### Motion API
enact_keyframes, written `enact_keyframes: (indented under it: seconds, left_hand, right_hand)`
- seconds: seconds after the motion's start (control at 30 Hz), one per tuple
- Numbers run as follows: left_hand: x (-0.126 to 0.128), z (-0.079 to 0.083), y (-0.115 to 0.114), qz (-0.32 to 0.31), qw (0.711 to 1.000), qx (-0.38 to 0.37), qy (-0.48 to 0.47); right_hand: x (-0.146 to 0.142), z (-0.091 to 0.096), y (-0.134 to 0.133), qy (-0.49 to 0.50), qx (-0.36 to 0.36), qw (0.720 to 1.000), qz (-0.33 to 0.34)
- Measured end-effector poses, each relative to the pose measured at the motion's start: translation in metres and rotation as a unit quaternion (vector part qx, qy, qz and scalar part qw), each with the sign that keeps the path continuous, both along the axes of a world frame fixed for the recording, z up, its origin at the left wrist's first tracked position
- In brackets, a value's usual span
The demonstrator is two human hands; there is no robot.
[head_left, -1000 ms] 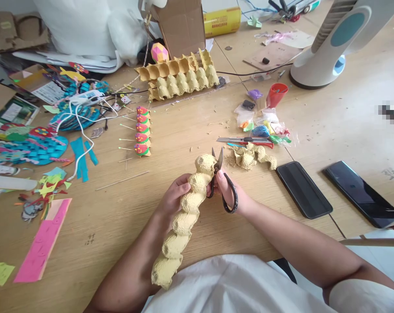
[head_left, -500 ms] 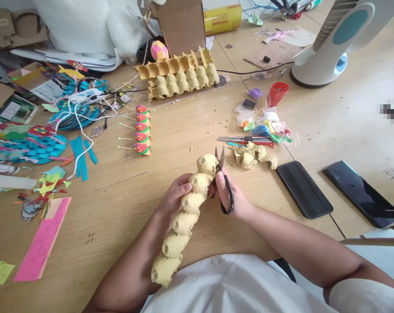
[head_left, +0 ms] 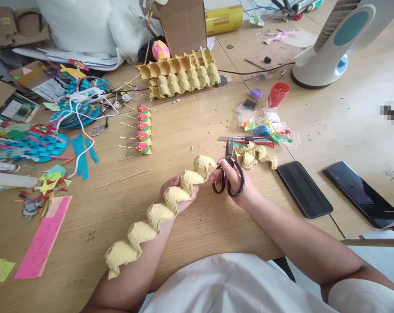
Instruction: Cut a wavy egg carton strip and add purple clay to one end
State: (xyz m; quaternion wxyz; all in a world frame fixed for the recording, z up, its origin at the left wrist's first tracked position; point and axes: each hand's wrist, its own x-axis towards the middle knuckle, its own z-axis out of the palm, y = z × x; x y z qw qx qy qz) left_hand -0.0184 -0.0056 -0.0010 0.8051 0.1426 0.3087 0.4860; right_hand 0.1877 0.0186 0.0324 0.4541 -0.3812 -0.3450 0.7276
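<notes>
A pale yellow egg carton strip (head_left: pixel 162 215), a row of several bumpy cups, slants from above my left forearm up toward my right hand. Beneath its upper half, my left hand (head_left: pixel 187 200) grips it, with part of the fingers hidden by the cardboard. My right hand (head_left: pixel 232 176) holds black-handled scissors (head_left: pixel 229 150), thumb and fingers in the loops. The blades look closed and point up, away from the strip. Right-hand fingertips are at the strip's top end; I cannot tell whether they pinch it.
Carton scraps (head_left: pixel 253 155) lie beside a utility knife (head_left: pixel 245 139) and bags of coloured clay (head_left: pixel 263 128). Two phones (head_left: pixel 304 189) rest at right. Painted carton caterpillar pieces (head_left: pixel 143 130) stand left of centre, before more egg cartons (head_left: pixel 188 82). A white fan (head_left: pixel 327 56) is at the back right.
The strip has swung so its lower end lies farther left, and it has turned to show its scalloped edge. The scissors have moved right, off the strip, and their blades have closed.
</notes>
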Motion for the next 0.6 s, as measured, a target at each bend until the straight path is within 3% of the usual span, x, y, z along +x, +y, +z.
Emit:
enact_keyframes:
  seconds: [0.1,0.4,0.6]
  left_hand:
    - [0.000,-0.001,-0.001,-0.043,0.999,0.000,0.000]
    - [0.001,0.009,0.005,-0.045,0.994,-0.088,-0.034]
    - [0.020,0.009,0.006,-0.074,0.984,-0.113,0.119]
  right_hand:
    - [0.005,0.002,0.006,0.078,-0.040,0.996,-0.011]
    - [0.007,0.005,0.004,0.139,-0.068,0.988,0.016]
    - [0.007,0.007,0.005,0.128,-0.041,0.991,-0.023]
